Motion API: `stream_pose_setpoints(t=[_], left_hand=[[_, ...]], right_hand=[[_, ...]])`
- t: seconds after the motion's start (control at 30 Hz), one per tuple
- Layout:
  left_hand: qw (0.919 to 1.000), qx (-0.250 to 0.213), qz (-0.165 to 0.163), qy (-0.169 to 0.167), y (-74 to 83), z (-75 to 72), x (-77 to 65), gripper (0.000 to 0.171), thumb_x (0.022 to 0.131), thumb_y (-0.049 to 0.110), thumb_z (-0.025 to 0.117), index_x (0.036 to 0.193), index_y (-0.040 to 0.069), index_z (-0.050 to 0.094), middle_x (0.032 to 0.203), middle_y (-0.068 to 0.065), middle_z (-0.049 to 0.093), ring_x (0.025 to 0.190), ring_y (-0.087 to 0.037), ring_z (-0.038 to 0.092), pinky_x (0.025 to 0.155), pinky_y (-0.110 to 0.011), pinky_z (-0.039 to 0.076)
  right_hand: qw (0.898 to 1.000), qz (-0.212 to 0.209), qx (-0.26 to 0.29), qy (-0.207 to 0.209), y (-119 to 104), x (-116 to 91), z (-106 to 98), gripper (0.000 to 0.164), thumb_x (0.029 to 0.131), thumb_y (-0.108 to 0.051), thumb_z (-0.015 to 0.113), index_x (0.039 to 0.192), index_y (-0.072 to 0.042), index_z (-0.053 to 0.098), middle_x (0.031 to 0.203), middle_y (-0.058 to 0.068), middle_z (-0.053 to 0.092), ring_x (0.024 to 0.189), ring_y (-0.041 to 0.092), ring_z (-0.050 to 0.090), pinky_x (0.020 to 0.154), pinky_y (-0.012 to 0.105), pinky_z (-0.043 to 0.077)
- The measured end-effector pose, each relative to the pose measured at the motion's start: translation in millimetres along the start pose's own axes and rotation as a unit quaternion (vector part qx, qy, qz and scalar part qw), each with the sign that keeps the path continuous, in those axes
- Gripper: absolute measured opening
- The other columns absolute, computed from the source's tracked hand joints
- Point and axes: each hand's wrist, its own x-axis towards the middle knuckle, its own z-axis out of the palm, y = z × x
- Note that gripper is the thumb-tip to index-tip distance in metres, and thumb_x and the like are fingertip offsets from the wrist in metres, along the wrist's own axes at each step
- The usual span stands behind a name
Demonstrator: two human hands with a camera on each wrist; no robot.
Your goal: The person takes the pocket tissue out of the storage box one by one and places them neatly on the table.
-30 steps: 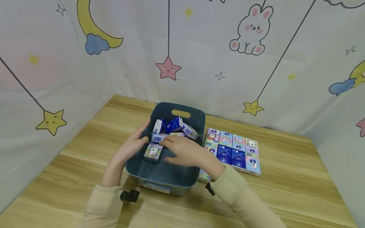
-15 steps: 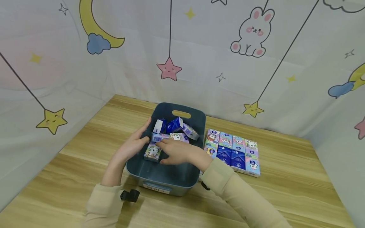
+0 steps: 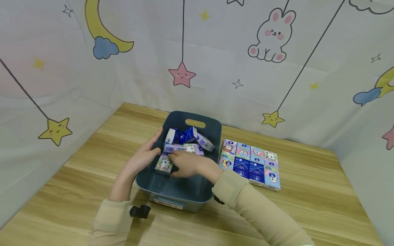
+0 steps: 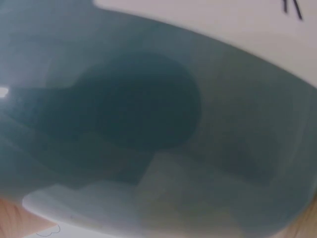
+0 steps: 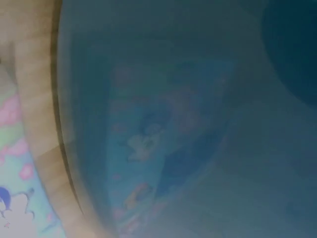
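Packets (image 3: pixel 188 135) crowd the bin (image 3: pixel 187 187) beyond right fingers (image 3: pixel 178 156) on one packet (image 3: pixel 164 165), grip unclear; left fingers (image 3: pixel 153 139) straight.

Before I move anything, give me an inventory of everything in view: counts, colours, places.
Blue-grey plastic bin: one, on the table.
White label: one, bin's near end.
Small rectangular packs: six visible, two dark blue-and-white, four pastel, inside the bin.
Matching packs outside: at least eight, two dark blue, six pastel, right of the bin.
Wood-grain table: one, yellow-brown, underneath.
Printed fabric curtain: count unclear, mostly white, behind and beside the table.
Wrist devices: two, black, one per wrist.
Sleeves: two, beige, forearms.
Left hand: one, bare, bin's left rim.
Right hand: one, bare, at the nearest pack inside.
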Motion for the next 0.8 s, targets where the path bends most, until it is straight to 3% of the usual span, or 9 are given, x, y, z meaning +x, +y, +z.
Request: stream_pose_setpoints(t=[0.17,0.3,0.53,0.8], left_hand=[[0.9999,-0.008,0.007,-0.002,-0.2,-1.1,-1.0,0.072,0.095,0.006,0.036,0.156,0.025,0.002,0.164,-0.009,-0.003,0.149,-0.038,-0.005,0.115,-0.066,0.003],[0.9999,-0.008,0.008,-0.003,-0.4,-1.0,-0.6,0.072,0.095,0.006,0.036,0.156,0.027,0.002,0.164,-0.009,-0.003,0.149,-0.039,-0.005,0.114,-0.068,0.004],[1.0,-0.002,-0.001,-0.005,-1.1,-1.2,1.1,0.074,0.095,0.006,0.037,0.155,0.03,0.001,0.164,-0.009,-0.004,0.149,-0.04,-0.005,0.113,-0.069,0.007],[1.0,0.005,-0.004,-0.003,-0.5,0.2,1.2,0.073,0.095,0.007,0.036,0.155,0.029,0.001,0.164,-0.009,-0.003,0.148,-0.041,-0.004,0.113,-0.07,0.007]], right_hand=[[1.0,0.006,0.0,0.003,4.5,5.3,3.4,0.075,0.092,-0.04,0.059,0.152,-0.006,0.027,0.156,0.012,0.032,0.146,0.024,0.03,0.119,0.036,0.027],[1.0,-0.005,-0.013,0.013,6.7,9.1,8.1,0.078,0.092,-0.044,0.059,0.152,-0.006,0.027,0.153,0.012,0.036,0.143,0.024,0.034,0.118,0.036,0.03],[0.996,-0.011,-0.063,0.058,4.9,16.3,20.5,0.071,0.091,-0.055,0.053,0.144,-0.01,0.04,0.131,0.007,0.053,0.12,0.019,0.052,0.101,0.032,0.046],[0.986,-0.029,-0.147,0.069,3.3,15.8,28.4,0.064,0.089,-0.062,0.049,0.132,-0.015,0.045,0.119,0.002,0.053,0.107,0.015,0.053,0.089,0.031,0.05]])
